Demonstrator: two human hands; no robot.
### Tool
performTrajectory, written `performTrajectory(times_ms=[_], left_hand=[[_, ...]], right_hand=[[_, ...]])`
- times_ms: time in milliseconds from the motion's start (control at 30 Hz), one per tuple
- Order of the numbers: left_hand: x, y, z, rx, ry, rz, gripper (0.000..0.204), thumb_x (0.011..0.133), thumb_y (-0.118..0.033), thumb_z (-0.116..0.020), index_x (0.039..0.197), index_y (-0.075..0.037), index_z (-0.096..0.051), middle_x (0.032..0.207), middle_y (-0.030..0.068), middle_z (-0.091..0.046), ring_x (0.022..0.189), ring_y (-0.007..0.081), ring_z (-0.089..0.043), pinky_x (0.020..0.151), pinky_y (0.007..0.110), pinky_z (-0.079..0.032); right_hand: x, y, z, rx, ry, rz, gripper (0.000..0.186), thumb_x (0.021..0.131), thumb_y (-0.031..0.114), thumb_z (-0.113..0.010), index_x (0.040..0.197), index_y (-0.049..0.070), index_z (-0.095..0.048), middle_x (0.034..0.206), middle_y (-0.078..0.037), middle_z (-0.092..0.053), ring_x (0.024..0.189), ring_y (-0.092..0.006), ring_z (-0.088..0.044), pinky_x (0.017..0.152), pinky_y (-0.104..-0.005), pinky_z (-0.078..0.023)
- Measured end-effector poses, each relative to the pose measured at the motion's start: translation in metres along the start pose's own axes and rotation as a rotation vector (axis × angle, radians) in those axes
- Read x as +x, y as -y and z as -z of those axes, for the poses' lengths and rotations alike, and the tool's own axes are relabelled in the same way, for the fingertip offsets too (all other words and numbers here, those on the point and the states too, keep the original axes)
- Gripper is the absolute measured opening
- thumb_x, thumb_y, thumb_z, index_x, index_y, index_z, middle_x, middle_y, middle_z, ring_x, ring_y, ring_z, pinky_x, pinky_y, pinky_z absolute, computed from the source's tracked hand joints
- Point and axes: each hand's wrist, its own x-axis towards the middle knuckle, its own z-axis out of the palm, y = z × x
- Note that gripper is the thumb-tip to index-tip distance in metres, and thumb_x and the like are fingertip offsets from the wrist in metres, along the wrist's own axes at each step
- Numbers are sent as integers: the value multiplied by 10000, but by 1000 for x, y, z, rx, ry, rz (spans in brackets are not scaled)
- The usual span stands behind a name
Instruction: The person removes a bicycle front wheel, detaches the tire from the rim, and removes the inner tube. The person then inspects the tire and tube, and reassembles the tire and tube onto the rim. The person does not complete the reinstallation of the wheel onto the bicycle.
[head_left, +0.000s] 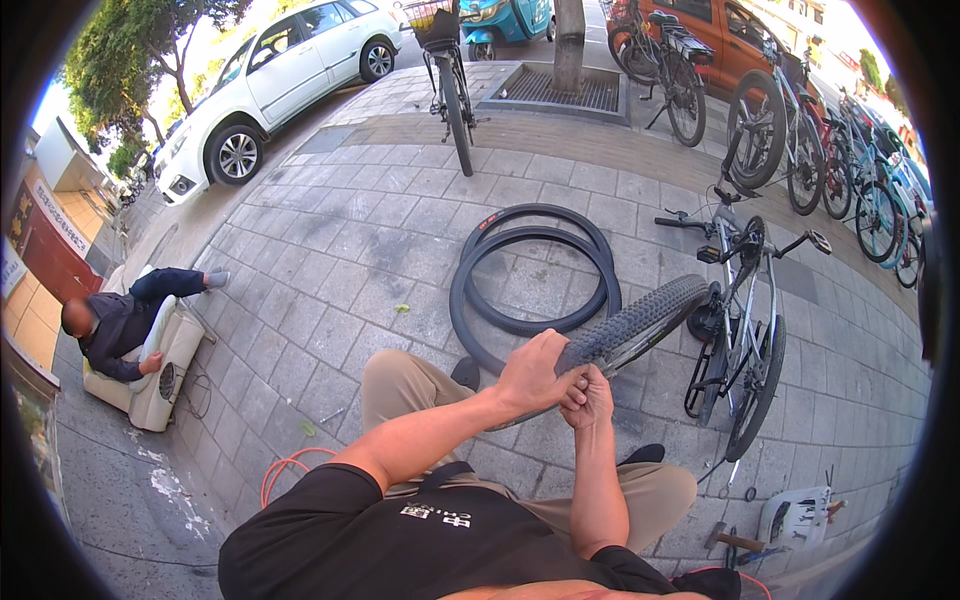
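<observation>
Clasping the near end of a tilted, knobby bicycle tire [643,314], the left hand [533,374] curls closed; the right hand [590,398] bunches tightly at its edge.

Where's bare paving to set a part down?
Mostly bare: paving between the cream armchair and the loose tires, leaves aside; also right of the grey bicycle, below the parked bicycles. Crowded: between the held knobby tire and that bicycle, and lower right around the hammer and white container.

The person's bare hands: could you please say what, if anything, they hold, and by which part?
The left hand grips a black, knobbly rubber tyre by its near section; the right hand is at its edge, exact grip hidden.
</observation>
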Motion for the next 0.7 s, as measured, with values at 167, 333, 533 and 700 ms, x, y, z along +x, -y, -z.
performTrajectory(times_ms=[167, 333, 533, 700], left_hand=[[0, -1, 1, 6, 7, 2, 426, 892, -263, -843, 1115, 21, -618, 985, 198, -628, 901, 433, -645, 747, 477, -522], [0, 1, 0, 18, 2, -11, 430, 891, -263, -842, 1119, 24, -616, 982, 196, -624, 907, 433, -641, 748, 476, -521], [0, 1, 0, 10, 9, -5, 430, 888, -260, -845, 1112, 29, -619, 978, 200, -622, 895, 435, -641, 741, 476, -520], [0, 1, 1, 1, 36, 26, 431, 893, -271, -834, 1123, 26, -624, 998, 197, -628, 912, 436, -649, 756, 483, -526]], right_hand=[[2, 0, 3, -4, 1, -3, 199, 1039, 204, -593, 871, 97, -590, 637, 34, -492, 404, -88, -407, 343, -257, -312], [4, 0, 5, -16, 1, -6, 196, 1038, 210, -600, 876, 101, -591, 634, 38, -490, 404, -87, -407, 343, -256, -312], [4, 1, 5, -23, -1, -2, 198, 1041, 216, -601, 880, 102, -594, 634, 40, -490, 406, -84, -409, 344, -256, -313], [2, 1, 2, -30, 2, 2, 192, 1043, 218, -601, 891, 100, -599, 636, 46, -492, 410, -82, -412, 346, -255, -317]])
